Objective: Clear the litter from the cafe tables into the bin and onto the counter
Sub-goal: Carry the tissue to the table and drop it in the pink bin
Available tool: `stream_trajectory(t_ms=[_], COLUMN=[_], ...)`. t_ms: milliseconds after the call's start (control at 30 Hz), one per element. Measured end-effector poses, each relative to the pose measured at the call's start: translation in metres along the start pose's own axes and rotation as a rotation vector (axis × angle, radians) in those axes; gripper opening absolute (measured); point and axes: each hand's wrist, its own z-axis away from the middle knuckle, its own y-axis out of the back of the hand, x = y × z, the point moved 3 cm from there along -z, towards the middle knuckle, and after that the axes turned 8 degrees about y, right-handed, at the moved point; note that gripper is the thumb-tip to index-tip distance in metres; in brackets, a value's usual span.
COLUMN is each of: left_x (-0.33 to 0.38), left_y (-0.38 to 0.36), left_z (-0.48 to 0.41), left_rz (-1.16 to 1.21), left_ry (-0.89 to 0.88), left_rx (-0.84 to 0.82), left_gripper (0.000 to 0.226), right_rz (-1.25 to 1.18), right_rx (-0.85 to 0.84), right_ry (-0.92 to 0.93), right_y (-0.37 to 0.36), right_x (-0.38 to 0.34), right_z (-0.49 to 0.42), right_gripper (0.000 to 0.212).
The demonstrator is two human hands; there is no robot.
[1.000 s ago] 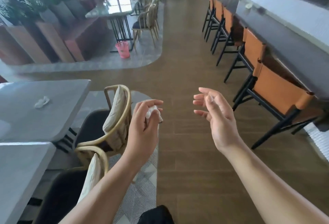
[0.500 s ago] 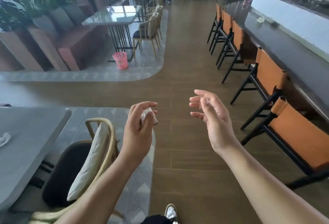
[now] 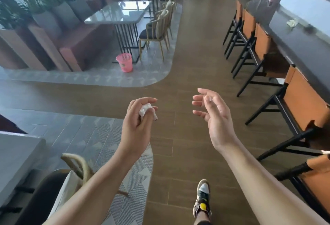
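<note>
My left hand is held out at chest height over the wooden floor, its fingers curled round a crumpled white tissue. My right hand hangs beside it with relaxed, slightly bent fingers and holds nothing. A pink bin stands on the grey tiled floor ahead and to the left, at the foot of a glossy table. The dark counter runs along the right side, with a crumpled light scrap lying on it.
Orange-backed bar stools line the counter on the right. A grey table and a cane chair are close at my lower left. Gold-framed chairs stand by the glossy table. Open wooden floor stretches ahead between them.
I have walked forward: the near grey table with its tissue has slid out of view at the left and the pink bin is nearer. Both hands keep the same pose.
</note>
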Motion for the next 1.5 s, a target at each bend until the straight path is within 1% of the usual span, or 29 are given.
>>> stream_trajectory(t_ms=[100,167,300,400,567,667,767,867,967,1067,1133,1333,1500], left_x=[-0.008,-0.012,-0.011,-0.012,-0.026,-0.042,-0.067,-0.09,-0.105,-0.111,-0.118,-0.141,-0.172], left_y=[-0.035,-0.055,-0.088,-0.111,-0.121,-0.112,-0.096,-0.076,-0.054,-0.028,-0.013,0.006,0.005], left_z=[-0.062,-0.099,-0.171,-0.214,-0.282,-0.333,-0.394,-0.463,-0.534,-0.603,-0.647,-0.761,-0.865], left_rz=[0.001,-0.008,0.004,0.014,0.015,-0.004,0.002,-0.003,-0.041,-0.043,-0.054,-0.052,-0.097], left_ry=[0.008,0.053,0.064,0.08,0.076,0.065,0.061,0.061,0.046,0.005,0.011,0.037,0.105], left_rx=[0.04,0.061,0.127,0.148,0.159,0.205,0.253,0.3,0.286,0.282,0.295,0.301,0.32], left_gripper=[0.031,0.032,0.033,0.027,0.032,0.032,0.033,0.035,0.038,0.04,0.042,0.042,0.041], right_rz=[-0.002,-0.002,0.001,-0.009,-0.037,-0.035,-0.027,-0.024,-0.019,-0.035,-0.038,-0.053,-0.063], right_rx=[-0.054,-0.081,-0.142,-0.179,-0.23,-0.268,-0.333,-0.356,-0.344,-0.351,-0.365,-0.341,-0.359], right_ry=[-0.019,-0.053,-0.027,-0.034,-0.044,-0.063,-0.046,-0.032,-0.04,-0.014,-0.024,-0.06,-0.09], right_y=[0.016,0.026,0.04,0.038,0.02,-0.009,-0.047,-0.09,-0.136,-0.187,-0.215,-0.265,-0.296], right_x=[0.029,0.041,0.062,0.081,0.12,0.147,0.175,0.202,0.224,0.244,0.257,0.309,0.365], right_z=[-0.076,-0.123,-0.22,-0.273,-0.349,-0.397,-0.447,-0.508,-0.57,-0.63,-0.663,-0.756,-0.845], right_gripper=[0.039,0.041,0.036,0.037,0.04,0.043,0.043,0.043,0.046,0.042,0.04,0.045,0.045])
